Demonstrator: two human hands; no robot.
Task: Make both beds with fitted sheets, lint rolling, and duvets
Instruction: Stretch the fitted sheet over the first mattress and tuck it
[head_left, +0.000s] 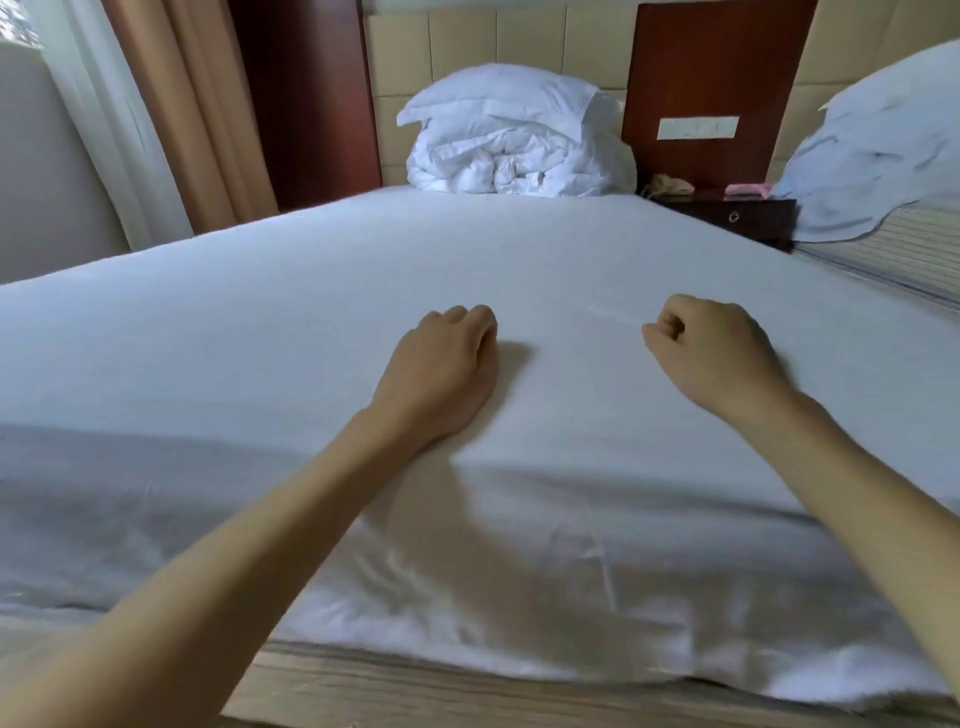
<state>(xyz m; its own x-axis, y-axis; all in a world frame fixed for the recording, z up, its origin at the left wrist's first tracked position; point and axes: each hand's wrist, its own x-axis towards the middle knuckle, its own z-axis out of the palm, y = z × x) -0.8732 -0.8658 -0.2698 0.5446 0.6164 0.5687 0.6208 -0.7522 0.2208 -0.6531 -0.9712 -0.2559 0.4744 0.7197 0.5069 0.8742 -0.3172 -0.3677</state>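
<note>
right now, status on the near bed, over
Left hand curled, resting on sheet. Right hand fisted, grip unclear. Sheet smooth on top, near edge hanging loose. Duvet bundled at headboard, not spread.

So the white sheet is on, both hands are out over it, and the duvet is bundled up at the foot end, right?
Not quite. The duvet is bundled at the head end, against the headboard, not at the foot end; the head view shows it. The rest holds: the white sheet is on, and the left hand and right hand are out over it.
</note>
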